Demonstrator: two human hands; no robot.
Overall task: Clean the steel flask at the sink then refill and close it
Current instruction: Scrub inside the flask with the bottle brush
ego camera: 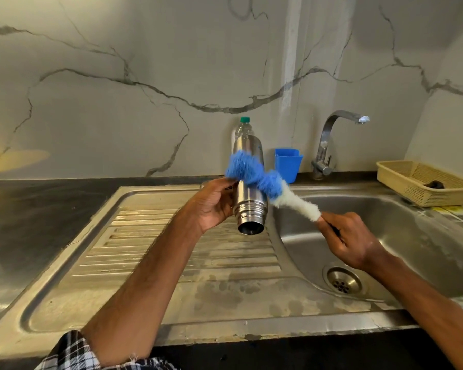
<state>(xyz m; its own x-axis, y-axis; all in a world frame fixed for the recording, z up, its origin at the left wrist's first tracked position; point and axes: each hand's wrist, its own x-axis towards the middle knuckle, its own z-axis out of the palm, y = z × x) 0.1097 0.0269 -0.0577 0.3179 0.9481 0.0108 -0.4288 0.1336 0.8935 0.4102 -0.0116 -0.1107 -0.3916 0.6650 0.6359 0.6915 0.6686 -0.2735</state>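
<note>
Steel flask (249, 201) in left hand (213, 206)

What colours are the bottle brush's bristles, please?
The brush is blue toward the tip and white near the handle, seen in the head view.

A black-and-white checked sleeve (73, 352), frayed at its edge, ends near the left elbow; both forearms bare.

The brush (271, 182) bristles cover the mid-body of the flask (250, 206). The right hand (350, 239) encloses most of the brush handle. The left hand (214, 206) fingers lie behind the flask. The flask hides the lower plastic bottle (243, 129). The dark item (435, 184) in the basket (411, 173) is unidentifiable.
</note>
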